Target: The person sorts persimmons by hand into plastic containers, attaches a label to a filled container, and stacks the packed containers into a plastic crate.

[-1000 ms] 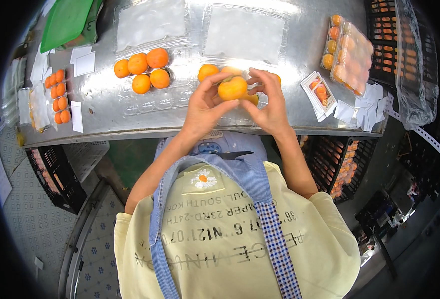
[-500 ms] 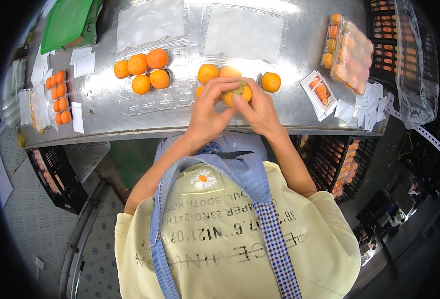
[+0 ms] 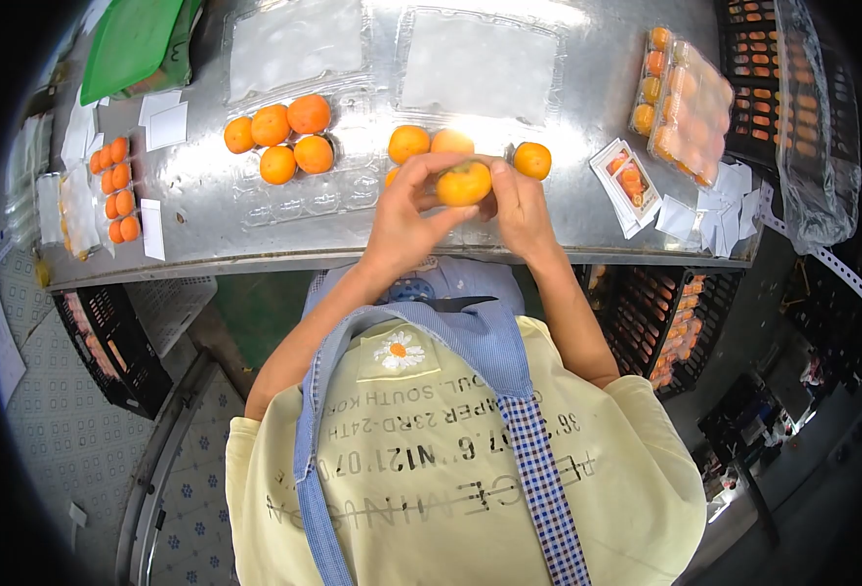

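Just past the table's near edge I hold a yellow-orange persimmon (image 3: pixel 464 184) between both hands. My left hand (image 3: pixel 401 207) is curled round its left side, thumb below and fingers above. My right hand (image 3: pixel 523 207) touches its right side with the thumb, its other fingers partly hidden behind. Beyond the hands lie a persimmon (image 3: pixel 409 144) and a glare-whitened one (image 3: pixel 452 142); another (image 3: pixel 532 160) sits to the right. Several more, such as this one (image 3: pixel 309 114), rest in a clear plastic tray (image 3: pixel 304 200) on the left.
Two clear lidded trays (image 3: pixel 478 63) lie at the back. A green bin (image 3: pixel 128 49) is back left, near a small fruit pack (image 3: pixel 120 190). On the right are printed cards (image 3: pixel 626 181), a filled clear pack (image 3: pixel 690 107) and black crates (image 3: pixel 646 303).
The persimmon has been turned in my hands: its green leafy top faced up before, and now smooth yellow-orange skin shows. My right hand has shifted slightly right.
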Tool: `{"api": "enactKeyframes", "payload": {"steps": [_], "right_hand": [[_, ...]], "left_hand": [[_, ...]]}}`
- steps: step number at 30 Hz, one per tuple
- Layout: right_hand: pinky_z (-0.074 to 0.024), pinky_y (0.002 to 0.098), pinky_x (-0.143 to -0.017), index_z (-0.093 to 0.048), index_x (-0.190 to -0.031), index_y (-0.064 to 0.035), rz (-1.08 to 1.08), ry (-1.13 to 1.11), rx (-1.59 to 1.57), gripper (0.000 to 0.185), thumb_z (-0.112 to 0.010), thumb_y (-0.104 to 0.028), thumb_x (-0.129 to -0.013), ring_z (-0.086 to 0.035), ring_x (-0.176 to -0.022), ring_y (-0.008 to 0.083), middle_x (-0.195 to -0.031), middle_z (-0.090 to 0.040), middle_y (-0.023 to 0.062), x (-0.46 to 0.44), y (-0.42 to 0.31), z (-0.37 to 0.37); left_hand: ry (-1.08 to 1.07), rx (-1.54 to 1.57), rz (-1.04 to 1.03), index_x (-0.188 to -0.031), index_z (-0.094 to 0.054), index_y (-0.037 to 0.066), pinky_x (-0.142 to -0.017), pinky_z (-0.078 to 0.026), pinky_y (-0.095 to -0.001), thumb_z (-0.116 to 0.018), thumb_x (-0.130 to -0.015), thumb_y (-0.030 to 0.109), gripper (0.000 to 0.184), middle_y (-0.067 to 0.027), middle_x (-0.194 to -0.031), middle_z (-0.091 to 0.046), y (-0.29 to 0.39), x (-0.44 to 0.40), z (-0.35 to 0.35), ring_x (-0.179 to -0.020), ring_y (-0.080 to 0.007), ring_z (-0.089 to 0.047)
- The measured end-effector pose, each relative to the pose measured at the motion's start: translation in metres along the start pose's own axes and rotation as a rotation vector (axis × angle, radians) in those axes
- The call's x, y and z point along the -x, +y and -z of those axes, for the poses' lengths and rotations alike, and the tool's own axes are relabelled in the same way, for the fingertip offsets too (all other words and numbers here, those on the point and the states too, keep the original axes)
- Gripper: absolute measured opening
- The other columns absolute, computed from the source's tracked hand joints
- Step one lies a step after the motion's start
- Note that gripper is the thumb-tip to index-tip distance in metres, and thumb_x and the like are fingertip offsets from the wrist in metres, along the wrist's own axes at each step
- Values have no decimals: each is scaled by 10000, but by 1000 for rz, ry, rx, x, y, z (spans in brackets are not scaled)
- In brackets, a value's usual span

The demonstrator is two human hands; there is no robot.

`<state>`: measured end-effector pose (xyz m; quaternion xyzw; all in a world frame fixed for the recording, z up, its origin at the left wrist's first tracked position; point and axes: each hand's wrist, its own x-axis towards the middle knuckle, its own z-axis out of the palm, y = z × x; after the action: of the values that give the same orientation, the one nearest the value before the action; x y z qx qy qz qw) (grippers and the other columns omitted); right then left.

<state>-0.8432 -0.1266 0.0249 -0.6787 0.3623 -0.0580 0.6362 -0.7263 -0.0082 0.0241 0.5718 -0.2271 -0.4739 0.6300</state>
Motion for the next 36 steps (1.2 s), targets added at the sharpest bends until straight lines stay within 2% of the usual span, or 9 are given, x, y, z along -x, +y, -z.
{"api": "enactKeyframes", "payload": {"steps": [2,4,7,13,16,20,25,32,36], "right_hand": [[-477,286,-633,-623,-1056,30,-20,-4,10,468,-309,-316,-1017,-599,-636,157,-700,-619,101,-1,3,5],[-469,278,-625,-630,-1042,31,22,39,-25,452,-331,-307,-1016,-574,-615,144,-675,-605,83,-2,1,8],[-463,270,-628,-635,-1030,30,91,91,-6,419,-360,-285,-1011,-554,-614,132,-679,-600,74,-4,1,11],[-468,270,-689,-631,-1040,20,166,125,54,303,-457,-219,-972,-589,-727,156,-816,-631,91,-6,3,11],[-480,284,-733,-624,-1057,0,236,136,119,251,-595,-182,-887,-610,-811,188,-924,-634,102,-6,-2,9],[-496,334,-794,-601,-1100,-31,387,137,321,430,-755,-164,-721,-615,-933,255,-1038,-615,120,-3,-20,0],[-483,385,-861,-571,-1143,-39,441,125,503,526,-771,-167,-674,-582,-1016,322,-1095,-596,140,-1,-16,-3],[-499,372,-844,-564,-1154,-50,349,235,541,508,-750,-146,-691,-586,-1016,326,-1142,-569,144,-16,4,35],[-510,368,-817,-566,-1152,-58,310,110,678,508,-755,-144,-688,-588,-1008,320,-1132,-571,122,-20,-3,45]], "left_hand": [[8,235,160,-1263,-488,6,-898,-530,-333,-655,-872,98,435,-118,-1169,-590,1,-2,3,-1051,-216,-610],[13,507,391,-1277,-469,0,-867,-540,-327,-592,-937,200,414,-131,-1128,-620,6,-6,12,-994,-226,-642],[41,434,388,-1276,-471,-1,-845,-542,-326,-480,-986,335,444,-139,-1123,-622,5,-5,12,-978,-241,-652],[3,693,503,-1271,-480,22,-861,-540,-358,-467,-980,398,476,-141,-1127,-629,-3,-8,18,-960,-258,-664],[-15,731,546,-1277,-474,23,-898,-518,-375,-459,-983,399,477,-139,-1146,-624,0,-7,20,-1010,-252,-645],[21,610,507,-1278,-468,14,-913,-496,-356,-539,-950,384,500,-131,-1161,-614,-2,-6,13,-1047,-227,-621],[81,303,451,-1257,-466,-26,-917,-477,-339,-635,-901,355,548,-122,-1165,-597,-11,-1,4,-1031,-193,-612],[129,149,438,-1267,-493,43,-806,-504,-303,-594,-937,283,420,-103,-1152,-598,5,1,10,-966,-167,-615],[133,131,388,-1197,-561,65,-782,-498,-281,-589,-939,249,317,-66,-1068,-635,-6,-1,33,-897,-134,-614]]}}
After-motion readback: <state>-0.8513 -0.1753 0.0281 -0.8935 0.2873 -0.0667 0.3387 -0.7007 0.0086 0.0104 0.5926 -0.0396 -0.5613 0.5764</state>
